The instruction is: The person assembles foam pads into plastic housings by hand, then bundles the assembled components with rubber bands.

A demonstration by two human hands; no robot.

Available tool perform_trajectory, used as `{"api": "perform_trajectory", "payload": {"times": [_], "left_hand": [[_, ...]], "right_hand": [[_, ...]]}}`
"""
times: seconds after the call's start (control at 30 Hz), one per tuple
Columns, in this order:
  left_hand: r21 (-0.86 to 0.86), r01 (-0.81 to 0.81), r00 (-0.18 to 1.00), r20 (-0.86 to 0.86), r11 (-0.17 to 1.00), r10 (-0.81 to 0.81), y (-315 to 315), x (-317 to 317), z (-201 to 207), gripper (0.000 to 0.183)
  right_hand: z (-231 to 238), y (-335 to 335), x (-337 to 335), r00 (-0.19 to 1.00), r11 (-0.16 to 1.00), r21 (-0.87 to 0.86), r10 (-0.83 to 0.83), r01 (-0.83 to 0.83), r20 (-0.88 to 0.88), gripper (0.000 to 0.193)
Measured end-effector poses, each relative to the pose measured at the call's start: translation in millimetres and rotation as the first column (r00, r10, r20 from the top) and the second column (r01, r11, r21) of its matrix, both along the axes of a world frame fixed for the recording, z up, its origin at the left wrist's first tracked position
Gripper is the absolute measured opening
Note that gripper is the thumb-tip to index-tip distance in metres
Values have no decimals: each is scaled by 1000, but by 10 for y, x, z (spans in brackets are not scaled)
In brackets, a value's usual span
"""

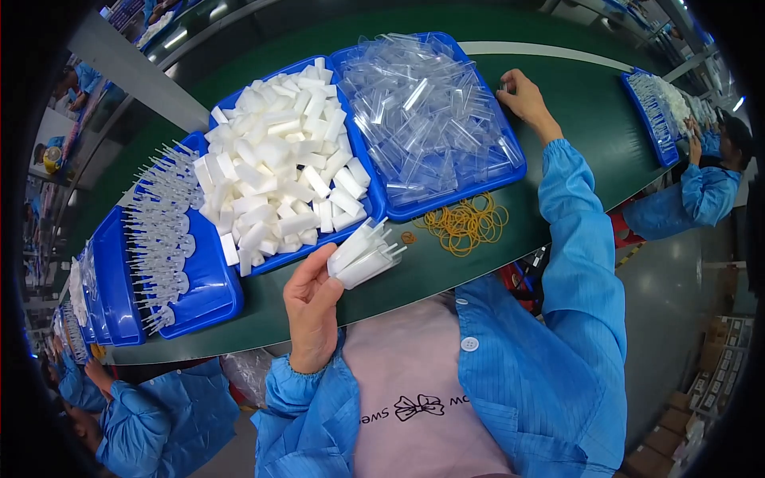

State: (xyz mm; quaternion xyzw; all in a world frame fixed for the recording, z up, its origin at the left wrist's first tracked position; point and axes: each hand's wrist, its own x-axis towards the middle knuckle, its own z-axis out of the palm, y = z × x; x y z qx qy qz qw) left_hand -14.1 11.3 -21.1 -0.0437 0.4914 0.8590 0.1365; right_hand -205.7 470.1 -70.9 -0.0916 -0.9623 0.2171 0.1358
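My left hand (313,315) is closed around a small bundle of white plastic pieces (362,256). Thin white stems stick out at its right end, and part of it looks wrapped in clear plastic. The bundle is held over the table's near edge, in front of a blue tray heaped with white blocks (279,159). Farther off, my right hand (523,97) is beside the right rim of a blue tray of clear plastic sleeves (426,111). Its fingers are curled together at the tips, and whatever they pinch is too small to name.
Yellow rubber bands (470,223) lie in a loose pile on the green table (574,103). At the left, a blue tray (215,283) holds rows of white stemmed parts (163,231). Co-workers in blue sit at both sides; another loaded tray (649,119) is at the far right.
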Motion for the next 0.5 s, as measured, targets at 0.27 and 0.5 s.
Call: {"api": "perform_trajectory", "payload": {"times": [0.27,0.5], "left_hand": [[-7,-33,999,-5,999,33,19,-66,85,53],[-160,-136,977,-187,978,106,134,-42,69,60]], "right_hand": [[616,-671,781,923,587,-772,-107,-241,-370,38],[1149,-1782,1754,881,476,-765,49,-435,-471,34]]}}
